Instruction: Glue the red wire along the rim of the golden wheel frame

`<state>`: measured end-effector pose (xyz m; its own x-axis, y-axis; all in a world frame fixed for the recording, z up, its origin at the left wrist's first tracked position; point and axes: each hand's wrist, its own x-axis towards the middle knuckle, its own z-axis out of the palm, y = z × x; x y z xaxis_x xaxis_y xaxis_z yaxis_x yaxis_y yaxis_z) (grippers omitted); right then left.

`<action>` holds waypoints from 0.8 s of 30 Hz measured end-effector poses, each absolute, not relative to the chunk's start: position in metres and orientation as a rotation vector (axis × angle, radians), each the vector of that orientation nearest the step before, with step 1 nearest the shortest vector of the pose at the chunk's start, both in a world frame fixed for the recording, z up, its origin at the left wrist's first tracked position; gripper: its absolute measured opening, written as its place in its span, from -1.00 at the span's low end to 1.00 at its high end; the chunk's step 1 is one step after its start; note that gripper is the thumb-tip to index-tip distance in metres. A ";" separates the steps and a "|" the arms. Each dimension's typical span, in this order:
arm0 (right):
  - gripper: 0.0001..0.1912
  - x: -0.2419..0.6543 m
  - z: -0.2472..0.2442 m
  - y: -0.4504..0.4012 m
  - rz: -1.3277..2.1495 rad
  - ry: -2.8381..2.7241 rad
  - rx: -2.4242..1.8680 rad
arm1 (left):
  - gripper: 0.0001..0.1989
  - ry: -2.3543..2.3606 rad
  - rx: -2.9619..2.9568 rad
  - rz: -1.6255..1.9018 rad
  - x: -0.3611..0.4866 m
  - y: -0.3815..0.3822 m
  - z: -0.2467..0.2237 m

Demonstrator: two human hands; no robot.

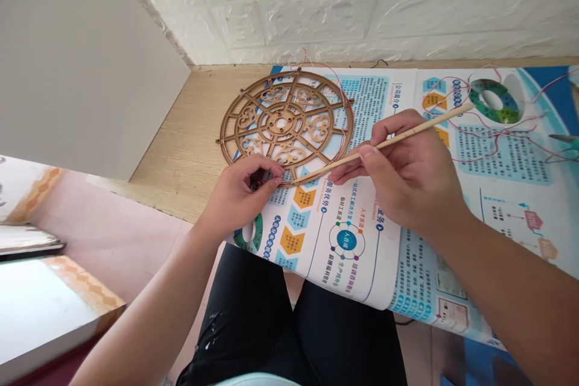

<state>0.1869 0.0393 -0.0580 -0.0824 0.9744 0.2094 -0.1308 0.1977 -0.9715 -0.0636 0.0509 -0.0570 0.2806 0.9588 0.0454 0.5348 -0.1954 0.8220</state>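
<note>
A round brown openwork frame (270, 123), with spokes, a central hub and scroll cut-outs, lies on a printed sheet. At its near rim, my left hand (242, 193) is closed, with thumb and forefinger pinched together on the edge. My right hand (411, 175) grips a thin pale wooden stick (425, 126) like a pen. The stick slants down to the left, and its lower tip reaches the frame's near rim beside my left fingertips. Whether the tip touches the rim, I cannot tell. Fine red and white thread runs along the frame's right side.
The printed sheet (348, 277) overhangs the near edge of the wooden tabletop (176, 151). Loose red thread (497, 137) trails across its right part, near a teal-handled tool (567, 140) cut off by the view. A white brick-patterned wall (316, 6) and a grey panel (85, 54) border the table.
</note>
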 end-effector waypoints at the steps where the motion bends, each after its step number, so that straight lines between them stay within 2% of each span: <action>1: -0.81 0.187 -0.058 0.039 1.181 -1.273 -0.927 | -0.92 1.358 1.856 0.751 -0.063 0.051 -0.057; 24: -0.78 0.191 -0.062 0.053 1.316 -0.965 -1.107 | -0.92 1.388 1.986 0.697 -0.060 0.051 -0.051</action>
<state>0.1907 0.0528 -0.0619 0.0474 0.9964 -0.0707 -0.2319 -0.0578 -0.9710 -0.0604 0.0508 -0.0514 0.3115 0.9473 0.0750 0.6259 -0.2639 0.7339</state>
